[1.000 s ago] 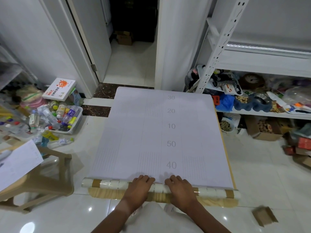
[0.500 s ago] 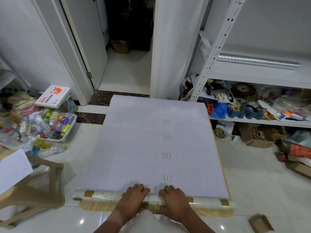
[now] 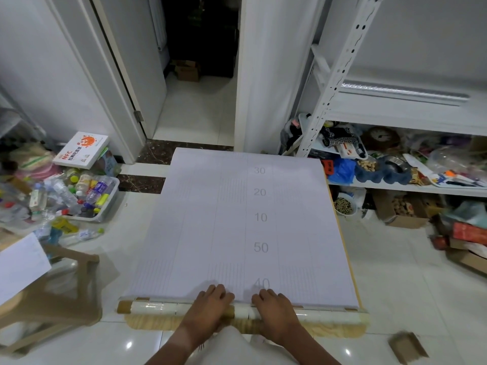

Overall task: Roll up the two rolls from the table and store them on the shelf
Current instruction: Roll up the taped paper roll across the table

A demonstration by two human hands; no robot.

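A wide pale sheet (image 3: 224, 233) printed with numbers lies unrolled across a wood-grain table (image 3: 329, 331). Its near end is wound into a glossy white roll (image 3: 158, 309) with brown tape at both ends. My left hand (image 3: 208, 309) and my right hand (image 3: 274, 312) rest side by side on the middle of this roll, fingers reaching onto the flat sheet just below the printed 40. A second, silvery roll (image 3: 403, 92) lies on the upper board of the white metal shelf (image 3: 395, 117) at the right.
The shelf's lower boards hold bowls (image 3: 382, 169), bags and boxes. A bin of bottles (image 3: 79, 196) and a white box (image 3: 81, 148) stand on the floor at left, beside a wooden stool (image 3: 52, 299). A doorway (image 3: 200, 75) opens behind the table. A small cardboard box (image 3: 407, 347) lies at bottom right.
Both hands and the roll have crept forward, closer to the printed 40. The view has shifted, so the table sits lower in frame.
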